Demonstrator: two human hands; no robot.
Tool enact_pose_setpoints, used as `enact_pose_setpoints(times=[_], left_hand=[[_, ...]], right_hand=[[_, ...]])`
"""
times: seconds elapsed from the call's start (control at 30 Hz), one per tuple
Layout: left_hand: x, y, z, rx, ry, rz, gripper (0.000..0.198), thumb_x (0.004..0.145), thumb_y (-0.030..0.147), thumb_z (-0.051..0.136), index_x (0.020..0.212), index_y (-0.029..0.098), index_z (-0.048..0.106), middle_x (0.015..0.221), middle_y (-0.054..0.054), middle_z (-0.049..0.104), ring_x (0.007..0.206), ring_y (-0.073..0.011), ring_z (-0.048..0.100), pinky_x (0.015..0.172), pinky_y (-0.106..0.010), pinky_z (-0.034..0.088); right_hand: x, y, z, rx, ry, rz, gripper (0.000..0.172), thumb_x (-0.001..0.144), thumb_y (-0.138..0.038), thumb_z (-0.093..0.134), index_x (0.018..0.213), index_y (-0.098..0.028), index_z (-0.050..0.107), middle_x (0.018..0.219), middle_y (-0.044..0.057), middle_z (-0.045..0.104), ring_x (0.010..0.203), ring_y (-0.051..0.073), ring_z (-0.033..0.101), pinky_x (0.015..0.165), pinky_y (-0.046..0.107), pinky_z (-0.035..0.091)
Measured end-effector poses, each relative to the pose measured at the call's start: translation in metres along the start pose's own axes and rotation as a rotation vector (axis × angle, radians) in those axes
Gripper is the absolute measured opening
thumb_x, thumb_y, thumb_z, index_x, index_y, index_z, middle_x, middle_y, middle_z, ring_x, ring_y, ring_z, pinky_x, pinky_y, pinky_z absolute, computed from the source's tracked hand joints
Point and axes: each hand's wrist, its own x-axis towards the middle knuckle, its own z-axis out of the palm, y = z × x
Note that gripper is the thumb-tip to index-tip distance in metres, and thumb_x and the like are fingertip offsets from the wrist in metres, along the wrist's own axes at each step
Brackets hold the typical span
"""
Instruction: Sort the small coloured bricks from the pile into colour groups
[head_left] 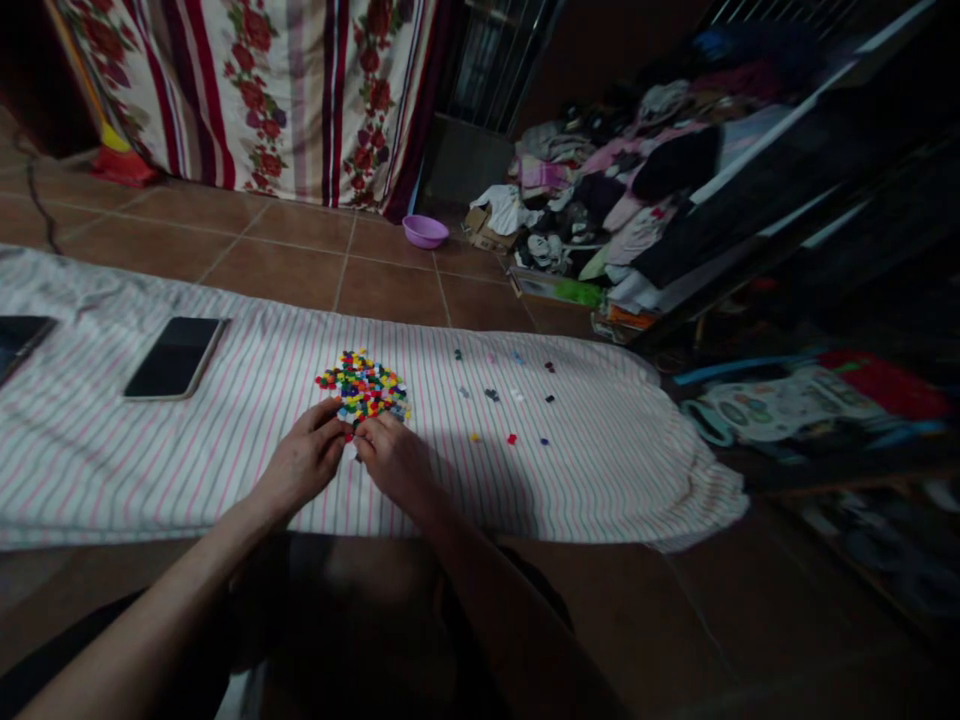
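A heap of tiny coloured pieces point(367, 383), like small building bricks, lies on a striped cloth point(262, 450). My left hand point(306, 450) is at the near left edge of the heap, fingers bent and tips drawn together. Beside it, my right hand point(391, 452) touches the near side of the heap with its fingers closed. The fingertips of both hands nearly meet, and whatever they pinch is too small to make out. To the right, little groups sit apart in rows by colour, among them red pieces point(511, 439), a yellow piece point(474, 437) and dark grey pieces point(492, 395).
A phone point(176, 358) lies on the cloth at left, with another dark device point(21, 340) at the edge. Beyond, a purple basin point(425, 232) stands on the tiled floor near a flowered curtain point(300, 100). Clothes point(600, 190) are piled at back right.
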Motion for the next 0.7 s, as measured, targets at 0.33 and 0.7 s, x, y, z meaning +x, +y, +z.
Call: enact_pose_setpoints(times=[0.33,0.7], left_hand=[[0.0,-0.001,-0.001,0.008,0.006,0.008,0.031,0.092,0.031,0.038,0.097,0.017,0.065,0.13,-0.013,0.053,0.12,-0.0251,0.055,0.102,-0.042,0.049],[0.0,-0.003,0.004,0.027,0.043,0.043,0.032,0.091,0.03,0.037,0.098,0.017,0.065,0.126,-0.014,0.056,0.118,-0.0244,0.056,0.1,-0.04,0.05]], right_hand=[[0.003,0.006,0.008,0.012,0.038,-0.031,0.009,0.091,-0.027,0.055,0.091,-0.021,0.063,0.091,0.002,0.062,0.083,0.014,0.058,0.069,0.024,0.041],[0.003,0.008,0.015,0.013,0.158,-0.174,0.008,0.089,-0.021,0.053,0.086,-0.02,0.06,0.084,0.002,0.06,0.081,0.014,0.057,0.072,0.024,0.043]])
